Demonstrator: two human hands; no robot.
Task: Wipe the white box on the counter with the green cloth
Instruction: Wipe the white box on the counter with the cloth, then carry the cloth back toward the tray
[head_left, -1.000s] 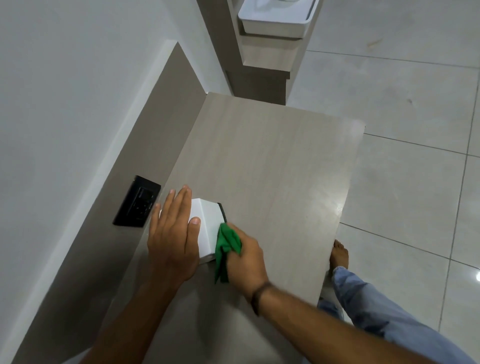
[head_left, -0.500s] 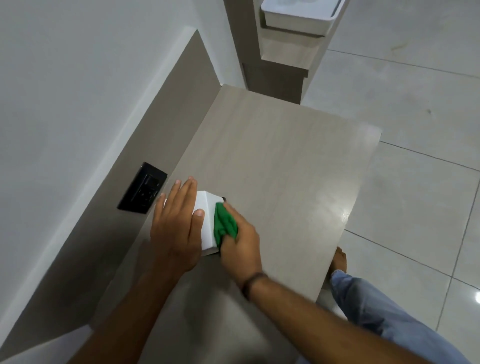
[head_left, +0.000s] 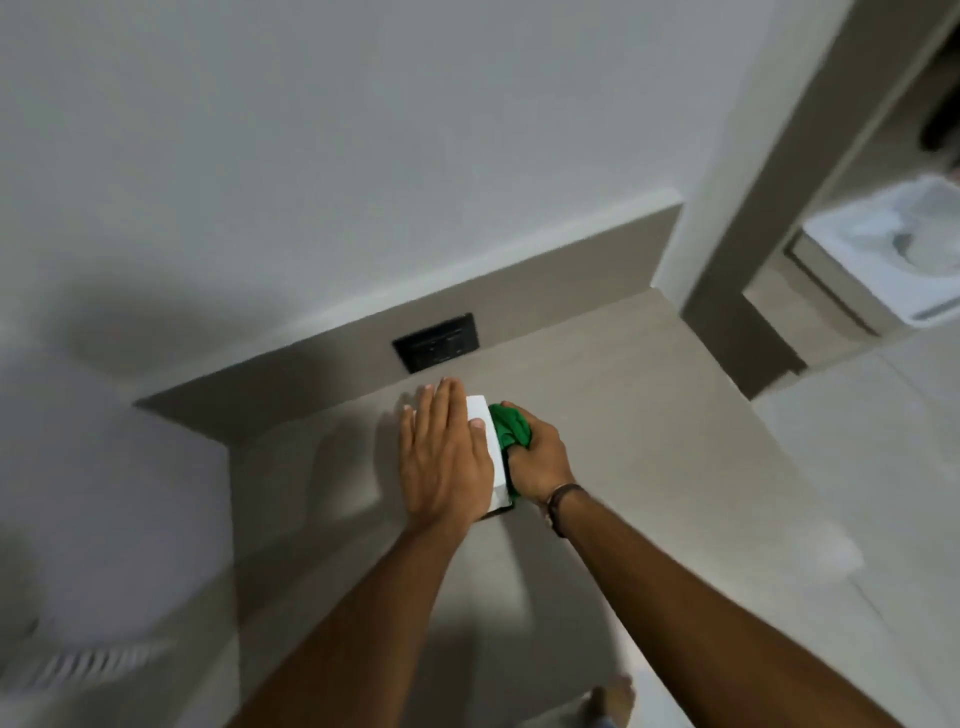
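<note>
The white box (head_left: 493, 457) stands on the beige counter (head_left: 649, 415) near the wall. My left hand (head_left: 444, 460) lies flat on top of the box with fingers stretched out and holds it down, covering most of it. My right hand (head_left: 540, 460) is closed around the bunched green cloth (head_left: 511, 426) and presses it against the box's right side. A dark band sits on my right wrist.
A black socket plate (head_left: 436, 342) is set in the backsplash just behind the box. A white rounded object (head_left: 78, 545) fills the lower left. Past the counter's right end a doorway shows a white washbasin (head_left: 883, 254). Tiled floor lies to the right.
The camera has swung round so the wall is now ahead. My right hand with the cloth has slid further along the box's right side; my left hand stays on top.
</note>
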